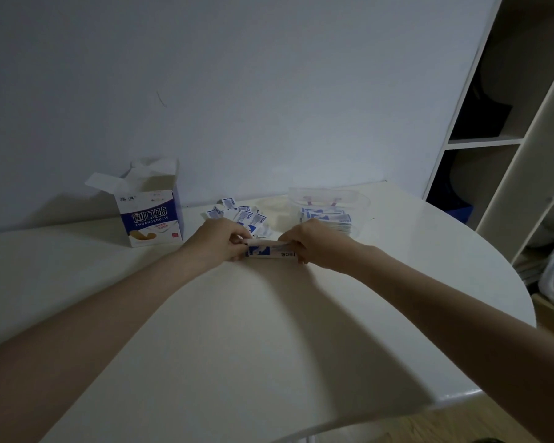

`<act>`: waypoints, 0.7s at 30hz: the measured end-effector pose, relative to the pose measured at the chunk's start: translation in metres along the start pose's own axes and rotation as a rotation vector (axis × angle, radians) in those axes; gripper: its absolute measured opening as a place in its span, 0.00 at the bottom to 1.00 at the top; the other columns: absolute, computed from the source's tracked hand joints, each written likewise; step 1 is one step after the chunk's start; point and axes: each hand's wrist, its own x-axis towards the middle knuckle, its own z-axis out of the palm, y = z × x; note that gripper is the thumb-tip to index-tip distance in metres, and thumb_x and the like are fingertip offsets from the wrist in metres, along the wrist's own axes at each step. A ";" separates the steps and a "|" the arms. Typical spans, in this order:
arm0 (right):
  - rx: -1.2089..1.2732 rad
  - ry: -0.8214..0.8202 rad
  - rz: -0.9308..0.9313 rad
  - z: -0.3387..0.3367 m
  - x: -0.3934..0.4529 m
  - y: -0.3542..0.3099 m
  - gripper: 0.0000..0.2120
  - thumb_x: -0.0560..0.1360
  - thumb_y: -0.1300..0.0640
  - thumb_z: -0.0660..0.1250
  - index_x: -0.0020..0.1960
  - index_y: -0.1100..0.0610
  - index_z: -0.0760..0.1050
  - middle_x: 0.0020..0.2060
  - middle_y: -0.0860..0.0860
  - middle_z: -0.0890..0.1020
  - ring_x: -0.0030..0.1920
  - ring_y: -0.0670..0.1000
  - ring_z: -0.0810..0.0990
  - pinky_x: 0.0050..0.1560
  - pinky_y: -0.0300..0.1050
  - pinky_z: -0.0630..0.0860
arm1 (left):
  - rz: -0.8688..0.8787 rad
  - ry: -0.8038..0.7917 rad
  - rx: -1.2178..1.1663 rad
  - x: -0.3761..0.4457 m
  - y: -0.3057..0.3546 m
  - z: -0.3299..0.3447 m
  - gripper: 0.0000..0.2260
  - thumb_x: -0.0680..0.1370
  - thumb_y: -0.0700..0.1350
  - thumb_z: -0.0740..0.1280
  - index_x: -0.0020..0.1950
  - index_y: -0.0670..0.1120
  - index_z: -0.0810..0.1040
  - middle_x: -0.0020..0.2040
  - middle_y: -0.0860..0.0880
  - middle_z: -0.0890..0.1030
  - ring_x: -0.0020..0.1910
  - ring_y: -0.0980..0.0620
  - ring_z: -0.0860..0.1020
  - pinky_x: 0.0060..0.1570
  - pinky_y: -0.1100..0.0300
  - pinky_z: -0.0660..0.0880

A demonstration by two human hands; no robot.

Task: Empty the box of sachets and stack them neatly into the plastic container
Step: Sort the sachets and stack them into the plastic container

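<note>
A broad white worktop (269,330) runs out under both forearms, rounded at its edge off to the right hand's side. Beyond that edge, further right, stands a pale shelving unit (509,129) with dark things in its compartments. Well out past the left hand (216,239), on its outer side, sits the box (152,215), blue and white, upright, its top flaps standing open. Just beyond the right hand (317,243) is the clear plastic container (330,204), with a flat stack of sachets (328,217) lying inside it against the near wall. Between the two hands and a little further away, a loose scatter of sachets (240,215) lies across the worktop, overlapping and turned every which way. Closest in, the hands meet over a small bundle of sachets (271,249), held level just above or on the surface; I cannot tell which. The left hand's fingers curl round the bundle's left end, and the right hand pinches its right end, thumbs toward the top edge.
</note>
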 end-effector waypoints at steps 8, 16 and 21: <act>-0.025 -0.001 0.004 0.004 0.002 0.001 0.10 0.76 0.65 0.59 0.50 0.64 0.79 0.43 0.60 0.81 0.45 0.57 0.79 0.43 0.45 0.73 | 0.102 -0.072 0.183 0.002 0.002 0.000 0.08 0.76 0.38 0.65 0.49 0.41 0.83 0.38 0.44 0.82 0.39 0.51 0.80 0.38 0.62 0.70; 0.798 0.570 0.486 -0.066 0.015 0.044 0.06 0.72 0.62 0.71 0.46 0.59 0.75 0.33 0.54 0.81 0.26 0.42 0.76 0.32 0.34 0.75 | -0.151 0.197 -0.633 0.055 0.065 -0.037 0.08 0.74 0.36 0.69 0.51 0.41 0.73 0.37 0.44 0.79 0.29 0.56 0.79 0.28 0.69 0.75; 0.501 0.482 0.666 -0.073 0.022 0.078 0.05 0.71 0.65 0.68 0.46 0.63 0.81 0.37 0.56 0.80 0.36 0.51 0.75 0.36 0.41 0.73 | -0.167 0.123 -0.288 0.098 0.099 -0.020 0.07 0.73 0.40 0.70 0.37 0.46 0.75 0.27 0.52 0.78 0.25 0.60 0.76 0.28 0.65 0.68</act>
